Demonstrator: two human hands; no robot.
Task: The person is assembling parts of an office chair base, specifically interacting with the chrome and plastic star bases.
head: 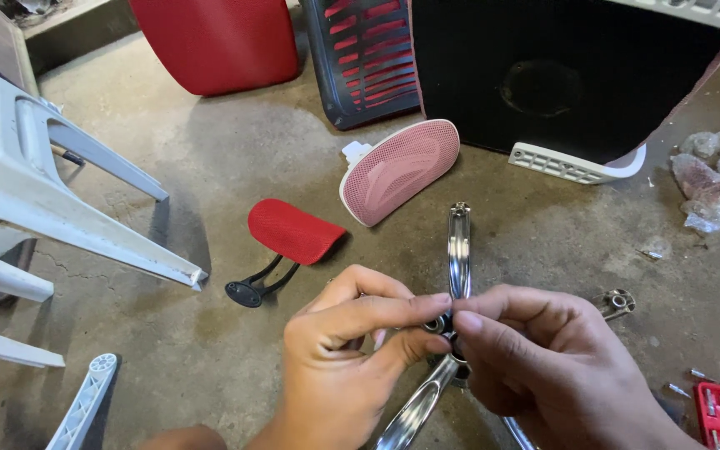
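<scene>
both hands meet over the middle of the floor. the left hand (352, 342) and right hand (535, 350) pinch one small dark nut (441, 323) together, right above the shiny base (458, 250), to line it up.

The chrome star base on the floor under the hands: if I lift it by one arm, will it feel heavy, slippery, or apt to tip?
The chrome star base is polished metal, so probably slick and heavy for its size. Its long arms spread from a hub beneath the left hand and right hand, so lifting by one arm would likely swing the rest downward. It looks rigid, unlikely to roll.
</scene>
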